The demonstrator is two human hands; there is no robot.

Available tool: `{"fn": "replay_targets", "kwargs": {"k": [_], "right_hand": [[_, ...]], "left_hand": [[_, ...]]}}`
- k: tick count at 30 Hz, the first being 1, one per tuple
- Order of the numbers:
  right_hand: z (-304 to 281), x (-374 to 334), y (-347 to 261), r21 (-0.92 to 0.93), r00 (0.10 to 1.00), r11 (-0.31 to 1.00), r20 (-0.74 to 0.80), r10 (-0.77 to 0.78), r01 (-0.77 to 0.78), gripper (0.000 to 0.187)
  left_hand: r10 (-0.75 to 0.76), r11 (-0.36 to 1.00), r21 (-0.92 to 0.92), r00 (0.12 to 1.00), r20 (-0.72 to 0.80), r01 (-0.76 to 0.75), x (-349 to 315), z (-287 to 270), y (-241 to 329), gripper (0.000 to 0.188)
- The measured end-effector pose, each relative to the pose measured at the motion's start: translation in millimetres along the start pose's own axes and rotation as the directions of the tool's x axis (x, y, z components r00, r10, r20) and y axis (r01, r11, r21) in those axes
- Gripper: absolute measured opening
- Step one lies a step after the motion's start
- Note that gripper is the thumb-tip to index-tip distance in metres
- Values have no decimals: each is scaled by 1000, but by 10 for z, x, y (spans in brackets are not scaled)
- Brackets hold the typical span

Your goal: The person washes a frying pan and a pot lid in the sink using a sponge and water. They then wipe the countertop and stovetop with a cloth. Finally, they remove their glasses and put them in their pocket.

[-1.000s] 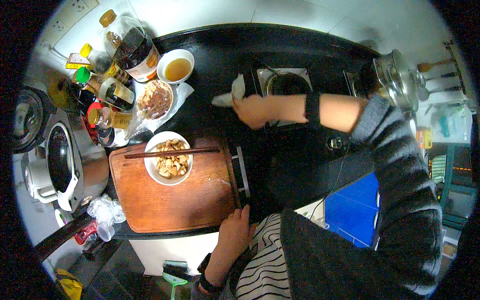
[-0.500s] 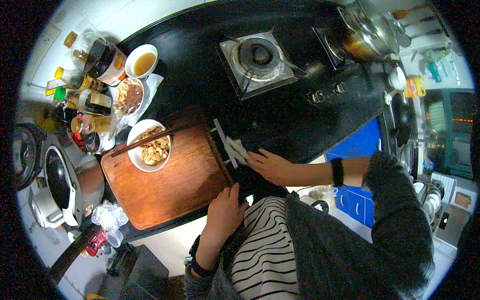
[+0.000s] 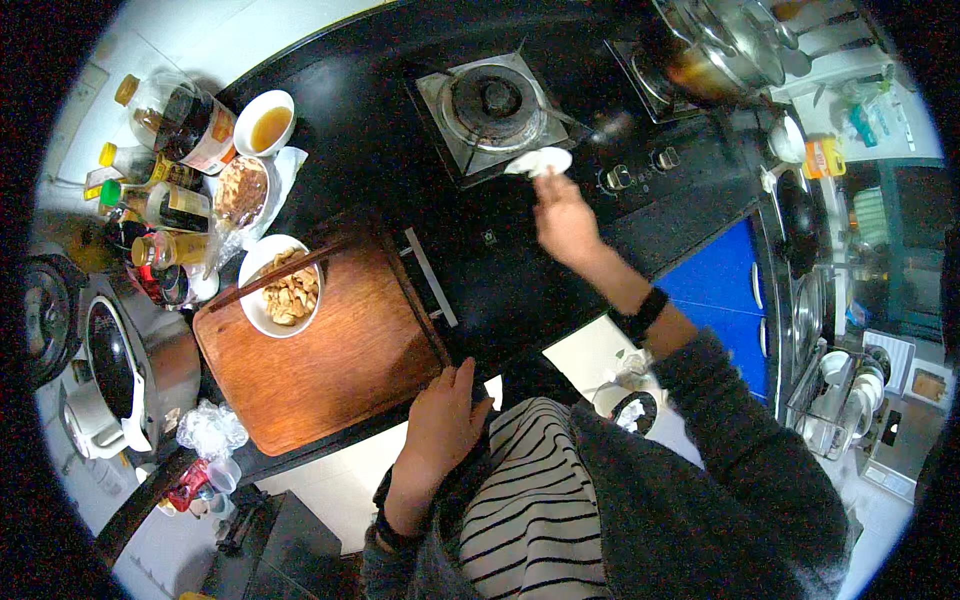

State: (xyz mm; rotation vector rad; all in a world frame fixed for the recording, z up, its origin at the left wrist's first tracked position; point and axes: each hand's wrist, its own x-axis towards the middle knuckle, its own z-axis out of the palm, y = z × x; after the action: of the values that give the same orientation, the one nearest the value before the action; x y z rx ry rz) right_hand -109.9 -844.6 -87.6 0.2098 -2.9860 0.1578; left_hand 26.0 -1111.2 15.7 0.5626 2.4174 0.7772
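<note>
My right hand (image 3: 563, 222) reaches out over the black counter and pinches a crumpled white cloth (image 3: 540, 161) at the front right corner of the steel gas burner (image 3: 487, 108). My left hand (image 3: 440, 420) rests flat on the counter's front edge, beside the near right corner of the brown wooden cutting board (image 3: 325, 355). On the board's far left stands a white bowl of pale food (image 3: 280, 290) with dark chopsticks (image 3: 290, 270) laid across it.
Sauce bottles (image 3: 165, 165), a bowl of amber liquid (image 3: 264, 122) and a dish of nuts (image 3: 240, 190) crowd the counter's left. A rice cooker (image 3: 125, 375) stands at the left. A lidded steel pot (image 3: 725, 45) sits on the right burner. A dish rack (image 3: 845, 385) is at right.
My right hand has moved with the white cloth from the board's right edge near my body out to the burner's front corner. My left hand has stayed by the board.
</note>
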Motion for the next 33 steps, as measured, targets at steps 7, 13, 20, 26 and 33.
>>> {"fn": "replay_targets", "kwargs": {"k": [7,13,20,26,33], "right_hand": [[52,-401,-664,290,923,879,-47,-382,379,36],[-16,84,-129,282,979,958,-202,-3,61,15],[51,-433,-623,314,902,847,-204,-380,429,26],[-195,-369,324,416,992,907,-77,101,-60,22],[-326,-418,388,890,839,-124,454,301,-438,24]], "left_hand": [[-28,1000,-11,999,23,29,-56,69,62,54],[-28,1000,-8,999,-29,28,-124,120,-2,53],[-9,999,-36,1000,-3,9,-121,152,73,52],[24,1000,8,995,-100,-23,-165,128,9,51],[2,1000,7,999,-40,-2,-150,154,104,50]]}}
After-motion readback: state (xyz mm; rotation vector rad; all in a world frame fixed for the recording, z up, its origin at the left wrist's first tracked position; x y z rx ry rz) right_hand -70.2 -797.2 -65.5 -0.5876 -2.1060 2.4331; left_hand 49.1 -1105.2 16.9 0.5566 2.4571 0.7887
